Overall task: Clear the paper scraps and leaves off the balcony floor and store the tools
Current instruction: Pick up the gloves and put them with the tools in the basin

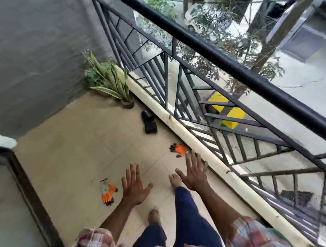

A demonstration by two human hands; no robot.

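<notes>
From the head camera, a person is standing barefoot on the balcony floor (78, 137), looking down over both outstretched arms. The left hand (134, 186) is hovering with fingers spread wide and gripping nothing; the right hand (194, 172) is likewise splayed flat and empty, reaching further out toward the railing (227, 64) on the right.

No paper scraps or leaves are showing on the tiles in view, so the sweeping part is looking finished, as far as this angle tells. What is lying about is gear. One orange glove (108, 192) is sitting near on the left, just beside the left hand. A second orange glove (178, 149) is lying further out against the kerb under the railing, just beyond the right fingertips. A black object (149, 122), too blurred to identify, is resting further off still, near the potted plant (111, 81) in the far corner by the grey wall.

The step in hand is probably the gathering of the tools for storage. The next move is calling for a bend down, each hand closing on the glove nearest it, then a step toward the far black item. Where the storage place is, this view is not showing.
</notes>
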